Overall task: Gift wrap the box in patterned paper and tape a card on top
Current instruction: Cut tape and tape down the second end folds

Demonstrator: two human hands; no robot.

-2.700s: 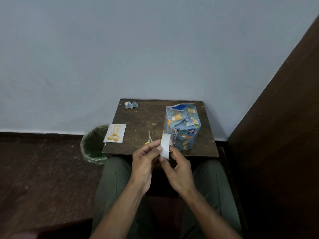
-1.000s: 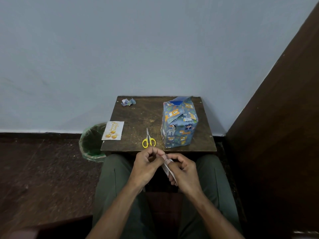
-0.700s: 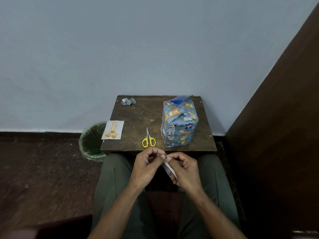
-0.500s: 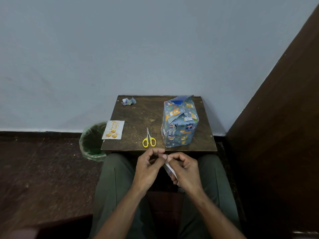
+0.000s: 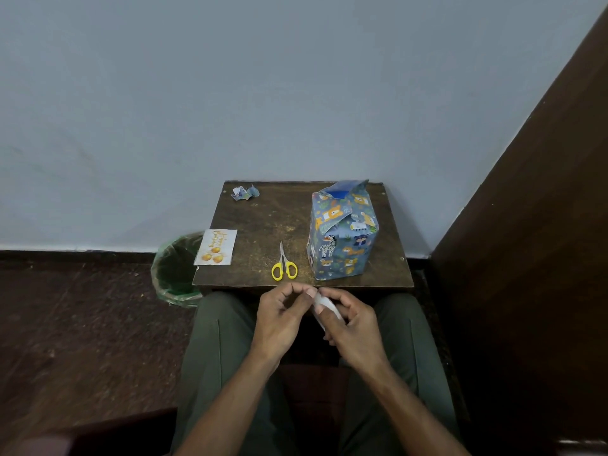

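Observation:
The box (image 5: 342, 235), covered in blue animal-print paper with its top flaps standing loose, stands upright on the right half of the small brown table (image 5: 263, 218). A white card (image 5: 216, 247) with orange print lies over the table's left edge. Below the table's front edge, over my lap, my right hand (image 5: 352, 320) grips a white tape roll (image 5: 324, 304). My left hand (image 5: 283, 319) pinches at the roll's edge with thumb and fingertips. Most of the roll is hidden by my fingers.
Yellow-handled scissors (image 5: 283, 266) lie near the table's front edge, left of the box. A crumpled paper scrap (image 5: 245, 192) sits at the back left corner. A green-lined bin (image 5: 176, 268) stands on the floor to the left. A dark wooden panel (image 5: 533, 225) closes the right side.
My hands lowered the tape roll from in front of the box to my lap. Over the last second they stayed nearly still, my left fingers picking at the roll.

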